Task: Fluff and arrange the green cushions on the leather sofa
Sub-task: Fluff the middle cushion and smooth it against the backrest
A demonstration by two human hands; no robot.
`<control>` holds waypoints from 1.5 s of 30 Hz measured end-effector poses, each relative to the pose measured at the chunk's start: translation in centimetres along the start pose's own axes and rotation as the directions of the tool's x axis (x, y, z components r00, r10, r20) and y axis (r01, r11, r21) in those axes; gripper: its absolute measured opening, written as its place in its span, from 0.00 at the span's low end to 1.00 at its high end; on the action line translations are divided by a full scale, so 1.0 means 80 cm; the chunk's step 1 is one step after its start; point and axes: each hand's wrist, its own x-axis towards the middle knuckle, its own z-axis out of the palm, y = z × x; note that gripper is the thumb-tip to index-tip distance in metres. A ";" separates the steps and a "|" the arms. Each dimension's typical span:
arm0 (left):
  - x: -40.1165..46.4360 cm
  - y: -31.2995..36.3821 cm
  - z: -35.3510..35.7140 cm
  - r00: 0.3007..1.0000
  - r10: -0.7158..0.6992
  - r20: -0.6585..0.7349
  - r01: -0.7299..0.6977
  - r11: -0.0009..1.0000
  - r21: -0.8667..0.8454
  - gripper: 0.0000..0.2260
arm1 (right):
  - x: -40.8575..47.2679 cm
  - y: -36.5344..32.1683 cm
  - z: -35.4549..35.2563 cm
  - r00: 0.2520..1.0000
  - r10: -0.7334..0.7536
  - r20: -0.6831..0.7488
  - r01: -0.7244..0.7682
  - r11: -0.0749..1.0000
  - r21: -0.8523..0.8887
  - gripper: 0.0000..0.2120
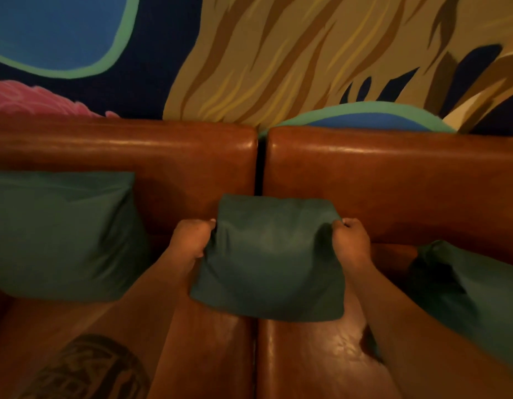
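A small green cushion (271,260) is held up in front of the brown leather sofa (393,182), over the gap between its two sections. My left hand (192,240) pinches its left edge and my right hand (351,240) pinches its right edge, so the fabric bunches at both grips. A larger green cushion (62,234) leans upright against the left backrest. Another green cushion (473,298) lies tilted on the right seat, partly behind my right forearm.
A painted mural wall (278,53) rises directly behind the sofa's backrest. A dark seam (259,168) splits the two sofa sections. Bare seat leather (307,355) shows below the held cushion.
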 end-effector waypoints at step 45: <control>-0.061 0.069 0.157 0.473 0.620 0.626 -0.810 0.027 0.586 0.23 | -0.003 -0.017 0.015 0.984 -0.106 -0.146 0.131 0.977 0.169 0.18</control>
